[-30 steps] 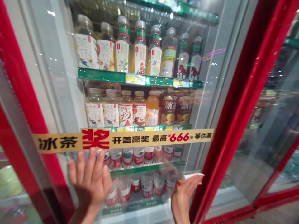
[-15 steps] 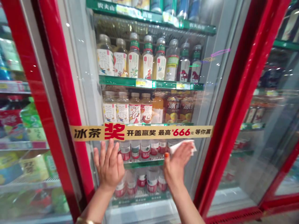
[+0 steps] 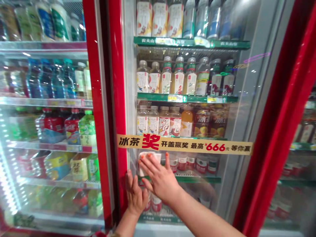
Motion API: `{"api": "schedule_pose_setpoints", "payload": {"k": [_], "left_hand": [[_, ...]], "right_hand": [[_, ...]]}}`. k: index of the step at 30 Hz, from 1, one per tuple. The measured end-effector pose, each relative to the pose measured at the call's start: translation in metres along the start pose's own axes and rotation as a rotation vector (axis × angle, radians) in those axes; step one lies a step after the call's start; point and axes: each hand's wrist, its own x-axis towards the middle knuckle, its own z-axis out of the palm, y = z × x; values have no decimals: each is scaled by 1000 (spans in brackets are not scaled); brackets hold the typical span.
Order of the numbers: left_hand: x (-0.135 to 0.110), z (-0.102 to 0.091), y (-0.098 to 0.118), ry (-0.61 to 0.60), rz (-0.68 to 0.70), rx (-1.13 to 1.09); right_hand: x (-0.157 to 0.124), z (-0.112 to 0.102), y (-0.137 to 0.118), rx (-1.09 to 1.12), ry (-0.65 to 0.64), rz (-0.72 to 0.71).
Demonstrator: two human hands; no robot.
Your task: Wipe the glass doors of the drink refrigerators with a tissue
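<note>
My left hand [image 3: 135, 194] lies flat and open on the glass door [image 3: 244, 108] of a drinks fridge, low down by its red left frame [image 3: 118, 108]. My right hand [image 3: 158, 176] crosses above it and presses a white cloth [image 3: 146, 158] against the glass with fingers stretched out, just under a yellow banner sticker [image 3: 185, 144]. Behind the glass stand rows of tea and juice bottles [image 3: 170, 79] on green shelves [image 3: 185, 98].
A second glass-fronted fridge [image 3: 49, 115] with water and soda bottles stands at the left. A thick red door frame [image 3: 278, 131] slants down the right side, with more shelves of bottles [image 3: 303, 131] behind glass beyond it.
My right hand has swept the cloth leftward across the glass, from the door's right part to its left edge. My left hand has stayed flat on the glass, low at the left. The view shifted left.
</note>
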Motion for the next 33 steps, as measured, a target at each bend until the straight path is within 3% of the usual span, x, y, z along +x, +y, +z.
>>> {"api": "schedule_pose_setpoints", "payload": {"k": [3, 6, 9, 14, 17, 19, 21, 23, 25, 27, 30, 31, 33], "left_hand": [[-3, 0, -2, 3, -32, -69], [-3, -2, 1, -11, -79, -120], [7, -12, 9, -3, -163, -158], [43, -36, 25, 80, -294, -173], [64, -31, 29, -46, -228, -159], [76, -18, 29, -144, -153, -143], [86, -2, 31, -166, -129, -98], [92, 11, 39, -133, -173, -36], [91, 17, 50, -103, -183, 52], [79, 14, 59, -149, 7, 150], [58, -6, 54, -289, 464, 212], [56, -15, 45, -319, 558, 207], [66, -30, 25, -340, 614, 226]], "right_hand": [[0, -4, -4, 14, -66, -204], [12, -16, 7, 75, -101, -129], [41, -14, 0, 143, -72, -49], [68, 6, -30, 270, -81, -180], [59, -1, -19, 344, -122, -201], [41, -17, 3, 355, -142, -198], [12, -38, 32, 315, -135, -194], [-30, -55, 61, 205, -54, -135], [-78, -61, 84, 46, 99, 40], [-124, -54, 100, -79, 230, 261], [-173, -25, 110, -134, 289, 433], [-183, -15, 111, -135, 295, 448], [-194, 0, 109, -131, 317, 453]]}}
